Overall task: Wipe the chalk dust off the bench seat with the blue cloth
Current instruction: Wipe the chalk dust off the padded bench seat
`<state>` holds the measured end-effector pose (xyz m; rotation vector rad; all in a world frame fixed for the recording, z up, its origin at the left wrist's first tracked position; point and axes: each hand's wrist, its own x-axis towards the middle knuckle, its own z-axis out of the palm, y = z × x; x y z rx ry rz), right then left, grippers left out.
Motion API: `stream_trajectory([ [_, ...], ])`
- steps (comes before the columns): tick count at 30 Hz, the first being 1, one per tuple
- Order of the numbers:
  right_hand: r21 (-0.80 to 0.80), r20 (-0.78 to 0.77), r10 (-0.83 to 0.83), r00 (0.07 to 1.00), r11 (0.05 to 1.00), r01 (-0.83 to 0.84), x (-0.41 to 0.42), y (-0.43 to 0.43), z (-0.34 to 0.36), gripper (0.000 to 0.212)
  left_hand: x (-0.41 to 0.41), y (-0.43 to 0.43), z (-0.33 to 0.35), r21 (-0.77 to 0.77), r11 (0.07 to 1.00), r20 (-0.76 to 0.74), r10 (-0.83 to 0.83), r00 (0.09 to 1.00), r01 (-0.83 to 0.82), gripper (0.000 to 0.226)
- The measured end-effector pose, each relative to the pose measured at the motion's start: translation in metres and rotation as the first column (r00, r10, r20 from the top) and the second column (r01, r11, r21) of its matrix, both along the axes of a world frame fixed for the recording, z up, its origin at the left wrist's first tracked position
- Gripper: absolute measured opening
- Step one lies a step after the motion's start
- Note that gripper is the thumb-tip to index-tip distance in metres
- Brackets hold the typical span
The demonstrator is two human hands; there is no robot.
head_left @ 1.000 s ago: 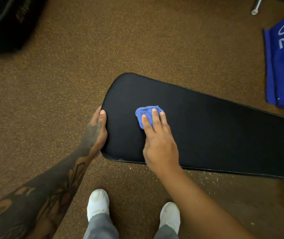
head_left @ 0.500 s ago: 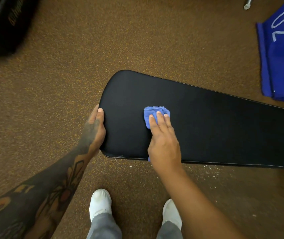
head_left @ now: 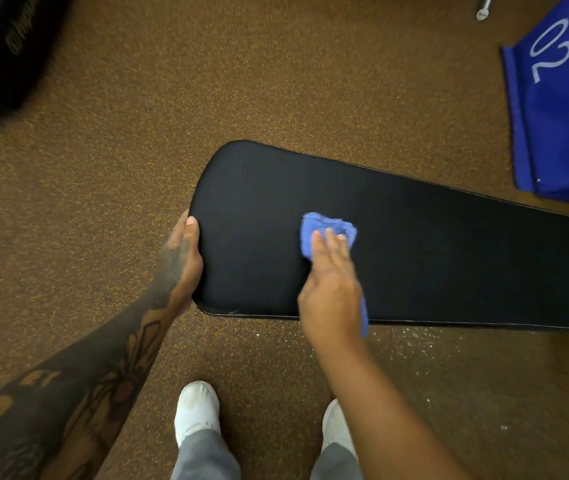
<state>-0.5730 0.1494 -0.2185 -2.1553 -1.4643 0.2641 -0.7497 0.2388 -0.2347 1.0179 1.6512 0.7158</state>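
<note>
The black padded bench seat (head_left: pixel 432 254) runs from the middle of the view out past the right edge. My right hand (head_left: pixel 331 285) lies flat on the bunched blue cloth (head_left: pixel 324 227) and presses it onto the seat with straight fingers; a tail of the cloth shows under my wrist. My left hand (head_left: pixel 181 259) grips the rounded left end of the seat, thumb on top. The seat's surface looks dark and even.
White specks of chalk (head_left: pixel 411 341) lie on the brown speckled floor below the seat's near edge. A blue fabric with "02" (head_left: pixel 560 109) sits at the far right. A black bag (head_left: pixel 2 50) is at the top left. My white shoes (head_left: pixel 196 410) stand below.
My right hand has slid the blue cloth to the right along the seat. My left hand has stayed on the seat's end.
</note>
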Motion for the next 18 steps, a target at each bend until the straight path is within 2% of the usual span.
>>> stream_trajectory([
  [2, -0.024, -0.043, 0.140, 0.989, 0.990, -0.141, -0.023, -0.006, 0.002, 0.065, 0.003, -0.001, 0.002, -0.001, 1.000, 0.001, -0.008, 1.000, 0.008, 0.046],
  [4, -0.063, -0.039, 0.268, 0.963, 0.961, -0.270, -0.023, -0.009, 0.008, 0.059, 0.002, 0.000, 0.001, -0.003, 1.000, 0.002, 0.005, 1.000, -0.005, 0.047],
  [6, -0.078, -0.037, 0.308, 0.951, 0.947, -0.311, -0.005, -0.010, 0.017, 0.049, -0.002, 0.001, -0.003, -0.018, 1.000, 0.017, 0.001, 1.000, -0.001, 0.049],
  [8, -0.120, -0.046, 0.384, 0.922, 0.914, -0.387, 0.012, -0.016, 0.024, 0.055, -0.007, 0.002, -0.006, -0.027, 0.999, 0.022, -0.021, 1.000, 0.022, 0.053],
  [10, -0.179, -0.025, 0.469, 0.883, 0.867, -0.465, 0.020, -0.021, 0.019, 0.059, -0.013, 0.002, -0.013, -0.026, 0.999, -0.034, -0.037, 0.999, 0.036, 0.056],
  [13, -0.184, -0.026, 0.424, 0.905, 0.888, -0.421, 0.006, -0.024, 0.005, 0.056, -0.015, 0.003, -0.016, -0.033, 0.998, -0.060, -0.047, 0.997, 0.045, 0.064],
  [15, -0.125, -0.072, 0.429, 0.900, 0.892, -0.435, -0.025, -0.022, 0.001, 0.054, -0.012, 0.001, -0.009, -0.012, 0.999, -0.060, -0.044, 0.997, 0.044, 0.058],
  [17, -0.110, -0.037, 0.513, 0.857, 0.851, -0.514, -0.060, -0.026, 0.000, 0.059, -0.011, 0.000, -0.006, -0.016, 1.000, 0.039, 0.017, 0.999, -0.017, 0.052],
  [18, -0.122, 0.007, 0.536, 0.844, 0.838, -0.532, -0.072, -0.028, -0.001, 0.063, -0.009, -0.001, -0.003, -0.043, 0.998, 0.102, 0.049, 0.994, -0.045, 0.058],
])
